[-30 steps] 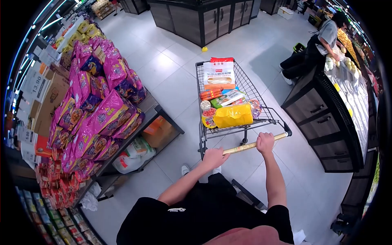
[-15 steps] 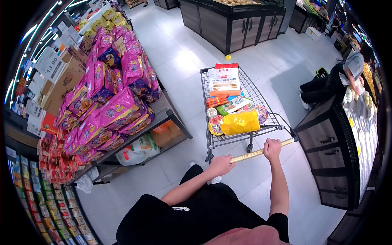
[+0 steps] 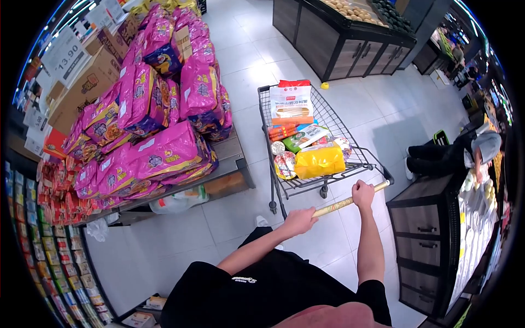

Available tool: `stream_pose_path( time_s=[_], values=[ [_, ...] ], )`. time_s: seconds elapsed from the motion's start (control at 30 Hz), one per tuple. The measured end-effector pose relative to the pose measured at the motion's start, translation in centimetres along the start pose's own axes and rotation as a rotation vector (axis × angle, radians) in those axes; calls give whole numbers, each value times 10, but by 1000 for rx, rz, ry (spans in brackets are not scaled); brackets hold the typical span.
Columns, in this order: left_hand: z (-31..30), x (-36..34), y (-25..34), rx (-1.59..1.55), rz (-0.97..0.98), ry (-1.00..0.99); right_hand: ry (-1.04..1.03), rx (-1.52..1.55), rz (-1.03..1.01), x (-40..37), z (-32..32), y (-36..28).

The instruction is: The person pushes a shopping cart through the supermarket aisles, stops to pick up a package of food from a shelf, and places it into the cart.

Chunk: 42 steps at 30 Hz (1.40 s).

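Note:
Both my hands are closed around the pale gold handle (image 3: 334, 207) of a wire shopping cart (image 3: 350, 131). My left hand (image 3: 299, 221) wraps the handle's left end, and my right hand (image 3: 363, 194) grips it toward the right. In the cart lie a yellow package (image 3: 320, 160), a white-and-red bag (image 3: 291, 103), red sausage-like packs (image 3: 283, 132), a green-and-white packet (image 3: 305, 138), a round tub with a patterned lid (image 3: 285, 164) and a small can (image 3: 278, 147). Another round tub (image 3: 343, 146) is partly hidden behind the yellow package.
At left, a shelf (image 3: 240, 164) bears stacked pink noodle packs (image 3: 164, 150). A produce stand (image 3: 339, 46) is ahead. On the right, a person (image 3: 484, 147) leans over a dark wooden counter (image 3: 421, 229). Tiled floor (image 3: 246, 65) runs between them.
The pink packs and left shelf appear closer and lower, and the right-hand counter has shifted down in view. My hands still grip the cart handle; the cart sits slightly further left.

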State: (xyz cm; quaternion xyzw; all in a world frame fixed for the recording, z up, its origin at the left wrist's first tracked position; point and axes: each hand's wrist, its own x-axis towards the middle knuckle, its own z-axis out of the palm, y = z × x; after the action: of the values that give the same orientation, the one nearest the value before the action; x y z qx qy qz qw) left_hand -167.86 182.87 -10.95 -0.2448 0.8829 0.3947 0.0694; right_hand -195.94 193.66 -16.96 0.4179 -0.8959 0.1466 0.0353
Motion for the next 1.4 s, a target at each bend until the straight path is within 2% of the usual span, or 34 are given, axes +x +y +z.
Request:
stream_pose_path(
  time_s=[0.3,0.57,0.7,0.9,1.07,1.17,1.2,1.27,1.4],
  values=[
    [-63,40,-38,-60,-34,130,-23,-7,20,93,15,-57],
    [-106,71,-61,45,-69,270,-68,-10,32,160,34,-92],
    [-132,91,-69,51,-119,231,-137,-41,14,195,36,-109],
    [-163,129,-81,161,-196,253,-206,-80,-89,249,42,-127],
    [-198,164,-83,262,-378,302,-281,-68,-204,306,58,-136],
    [-210,184,-92,295,-476,311,-423,-61,-289,333,61,-143],
    [-213,193,-96,303,-484,315,-422,-51,-295,344,65,-146],
    [-222,208,-103,321,-618,317,-456,-35,-364,363,69,-151],
    [-237,227,-109,323,-642,305,-432,50,-449,385,76,-154]
  ],
)
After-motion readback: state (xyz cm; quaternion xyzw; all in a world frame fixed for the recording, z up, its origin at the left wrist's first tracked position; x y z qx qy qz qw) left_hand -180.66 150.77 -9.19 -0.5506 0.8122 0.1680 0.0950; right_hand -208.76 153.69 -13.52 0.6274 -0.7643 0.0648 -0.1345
